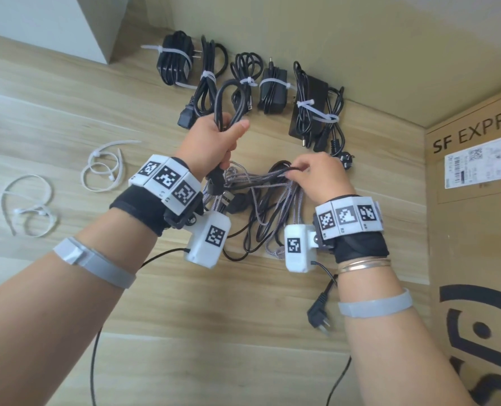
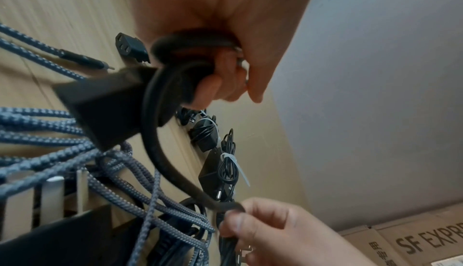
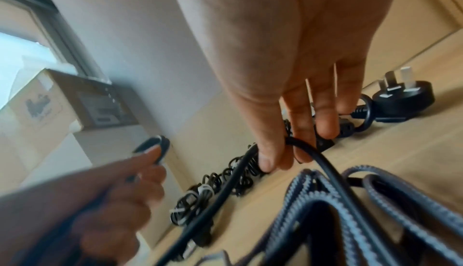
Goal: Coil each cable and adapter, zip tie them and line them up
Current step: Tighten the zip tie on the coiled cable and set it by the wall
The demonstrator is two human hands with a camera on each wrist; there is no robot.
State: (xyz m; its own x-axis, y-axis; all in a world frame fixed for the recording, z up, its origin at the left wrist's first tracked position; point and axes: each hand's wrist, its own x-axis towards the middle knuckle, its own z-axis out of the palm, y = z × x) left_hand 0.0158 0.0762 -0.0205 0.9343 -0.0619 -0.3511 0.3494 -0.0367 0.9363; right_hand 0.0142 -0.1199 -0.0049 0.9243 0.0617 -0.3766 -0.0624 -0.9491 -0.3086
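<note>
Black rubber, thick and round, fills my left hand (image 1: pixel 218 139): I grip a few loops of the thick black power cable (image 1: pixel 228 98) in my fist, raised above the wooden floor (image 1: pixel 184 317). My right hand (image 1: pixel 321 178) pinches the same cable's free run between thumb and fingertips, over a loose tangle of grey braided cables (image 1: pixel 261 186). Beyond, five black bundles tied with white zip ties (image 1: pixel 268 83) lie in a row along the wall. Spare white zip ties (image 1: pixel 104 167) lie at left.

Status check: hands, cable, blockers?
Left hand grips coiled black cable. Right hand pinches its loose run. Five tied bundles lined at wall. Braided cables tangled underneath, may snag.
</note>
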